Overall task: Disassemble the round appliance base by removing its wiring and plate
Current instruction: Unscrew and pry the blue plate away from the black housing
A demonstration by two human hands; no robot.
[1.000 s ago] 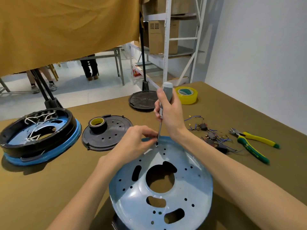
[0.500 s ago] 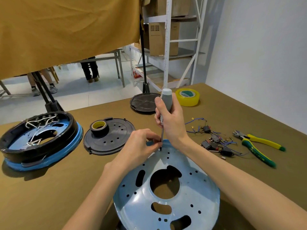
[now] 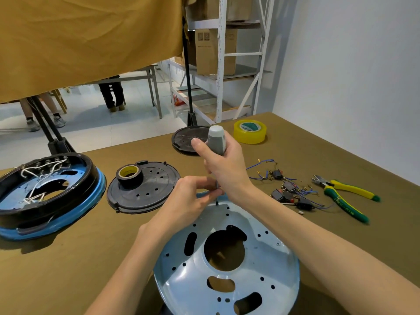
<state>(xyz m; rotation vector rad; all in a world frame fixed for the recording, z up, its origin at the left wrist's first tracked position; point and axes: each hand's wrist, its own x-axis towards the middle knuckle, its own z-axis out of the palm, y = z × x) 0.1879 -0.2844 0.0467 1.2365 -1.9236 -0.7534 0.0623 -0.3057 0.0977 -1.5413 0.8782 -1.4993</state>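
Note:
A round pale-blue metal plate (image 3: 268, 267) with holes and a large centre opening lies in front of me on the table. My right hand (image 3: 225, 164) grips a grey-handled screwdriver (image 3: 216, 139) held upright, its tip on the plate's far edge. My left hand (image 3: 193, 201) pinches the plate's far rim right beside the screwdriver shaft. At the far left sits a second round base (image 3: 45, 192), black ring over blue, with white wiring inside. Removed blue wires with black switches (image 3: 286, 189) lie to the right.
A black perforated disc (image 3: 150, 192) carries a roll of black tape (image 3: 129, 175). Behind it are another black disc (image 3: 185, 139) and a yellow tape roll (image 3: 250, 131). Yellow-green pliers (image 3: 341, 196) lie at the right. People's legs, a table and metal shelving stand beyond the table.
Both hands and the plate sit a little lower in view as my head shifted. My left fingers stay closed at the screwdriver tip; the screwdriver stays upright on the plate's edge.

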